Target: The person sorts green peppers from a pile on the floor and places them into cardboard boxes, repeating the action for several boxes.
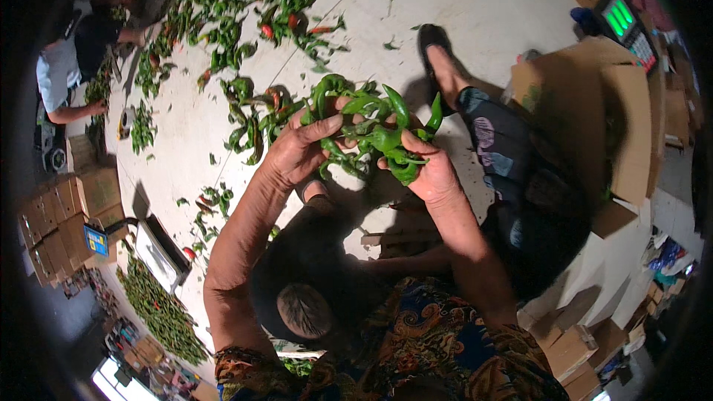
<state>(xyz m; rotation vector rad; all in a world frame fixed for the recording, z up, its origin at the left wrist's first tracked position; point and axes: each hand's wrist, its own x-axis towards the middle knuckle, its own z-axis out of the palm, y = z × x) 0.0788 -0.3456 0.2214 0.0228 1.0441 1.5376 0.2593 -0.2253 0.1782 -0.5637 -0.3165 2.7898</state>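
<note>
A bunch of twisted green chili peppers [382,137] is held up between my two hands, above the pale floor. My left hand [301,145] closes round the left part of the bunch, its thumb laid across the stems. From the other side my right hand [432,171] grips several more, with the thumb pressed on top and one pepper pointing up past it. The fingers of both hands are partly hidden by the peppers. Just beyond my left hand lies a small heap of green and reddish peppers [249,122] on the floor.
A large pile of peppers [223,7] spreads over the floor [371,22] at the far left. Other people [63,67] work beside it. At right stands an open cardboard box [564,119] with a lit scale display [618,16]. Another scale [160,252] and stacked boxes [70,215] stand left.
</note>
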